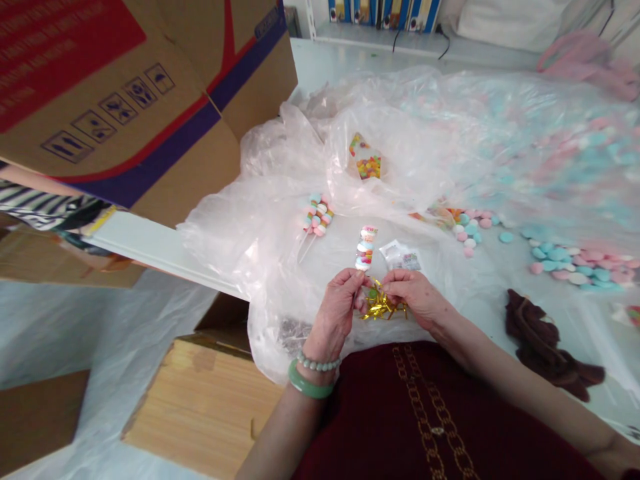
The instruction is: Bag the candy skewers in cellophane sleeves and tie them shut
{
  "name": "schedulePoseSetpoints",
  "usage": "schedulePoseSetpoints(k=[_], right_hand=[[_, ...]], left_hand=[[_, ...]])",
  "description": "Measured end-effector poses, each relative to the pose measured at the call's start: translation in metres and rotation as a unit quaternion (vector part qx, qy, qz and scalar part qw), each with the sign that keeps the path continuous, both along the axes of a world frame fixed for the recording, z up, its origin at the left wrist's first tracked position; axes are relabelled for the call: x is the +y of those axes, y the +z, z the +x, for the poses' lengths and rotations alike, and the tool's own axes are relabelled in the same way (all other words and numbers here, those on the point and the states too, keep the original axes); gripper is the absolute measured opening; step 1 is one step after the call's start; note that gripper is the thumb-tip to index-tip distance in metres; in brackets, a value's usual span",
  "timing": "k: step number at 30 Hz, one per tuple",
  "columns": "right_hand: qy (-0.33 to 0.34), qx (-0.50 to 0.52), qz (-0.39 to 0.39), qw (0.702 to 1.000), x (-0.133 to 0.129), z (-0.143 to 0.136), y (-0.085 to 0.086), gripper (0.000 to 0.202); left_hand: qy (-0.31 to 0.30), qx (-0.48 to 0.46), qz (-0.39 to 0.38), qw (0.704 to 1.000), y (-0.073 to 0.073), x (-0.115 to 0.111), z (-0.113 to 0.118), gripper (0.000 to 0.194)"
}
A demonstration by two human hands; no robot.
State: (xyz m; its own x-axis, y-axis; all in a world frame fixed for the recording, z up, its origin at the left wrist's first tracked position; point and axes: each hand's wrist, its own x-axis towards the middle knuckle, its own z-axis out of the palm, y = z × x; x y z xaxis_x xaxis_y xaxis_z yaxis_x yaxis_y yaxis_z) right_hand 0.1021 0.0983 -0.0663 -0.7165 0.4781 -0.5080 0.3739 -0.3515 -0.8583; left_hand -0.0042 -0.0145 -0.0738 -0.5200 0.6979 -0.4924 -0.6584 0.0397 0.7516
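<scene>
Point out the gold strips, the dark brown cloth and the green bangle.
Gold strips [383, 308]: head view, middle of the pile.
Dark brown cloth [541, 353]: head view, its crumpled middle.
Green bangle [311, 388]: head view, middle of its band.

The gold twist ties [384, 308] look like metallic foil, shiny and crinkled. Clear, glossy plastic film wraps the candy pop [367, 249], catching white glints, and the small flat packet [400, 256] has a similar shine. Thin, translucent plastic sheeting [220, 213] is heavily creased, with a soft sheen. The loose candies [595, 260] look smooth and matt, and the worktop [330, 61] smooth and pale. The dark brown bundle [535, 333] is soft, matt cloth. Matt cardboard forms the large printed carton [195, 153]; the green bangle [309, 383] looks smooth and polished.
</scene>
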Motion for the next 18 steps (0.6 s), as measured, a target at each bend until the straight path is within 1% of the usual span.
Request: schedulePoseSetpoints(k=[2,3,6,8,9,11,15,16,18], right_hand=[[-0.016,0.010,0.107,0.994,-0.002,0.000,0.006,0.007],[-0.014,0.028,0.169,0.985,-0.003,-0.001,0.008,0.008],[0.026,0.085,0.345,0.935,-0.009,-0.005,0.005,0.017],[0.049,0.081,0.420,0.903,-0.010,-0.008,-0.002,0.024],[0.054,0.069,0.441,0.893,-0.010,-0.010,-0.006,0.027],[0.061,0.043,0.454,0.888,-0.007,-0.010,-0.013,0.029],[0.079,0.031,0.477,0.875,-0.006,-0.008,-0.015,0.031],[0.070,0.039,0.479,0.874,-0.007,-0.007,-0.015,0.030],[0.021,0.048,0.458,0.887,-0.012,-0.007,-0.015,0.024]], left_hand=[[0.000,0.005,-0.031,0.999,-0.002,0.000,0.000,0.028],[-0.001,0.007,-0.048,0.999,-0.003,0.001,0.000,0.028],[-0.004,0.004,-0.064,0.998,-0.003,0.005,0.006,0.031],[-0.008,0.001,-0.055,0.998,-0.003,0.008,0.011,0.033],[-0.012,-0.001,-0.050,0.999,-0.003,0.009,0.014,0.033],[-0.018,0.002,-0.047,0.999,-0.004,0.010,0.018,0.032],[0.004,0.020,-0.047,0.999,-0.005,0.012,0.022,0.030],[0.014,0.023,-0.045,0.999,-0.004,0.013,0.022,0.030],[0.032,0.025,-0.037,0.998,-0.003,0.015,0.023,0.030]])
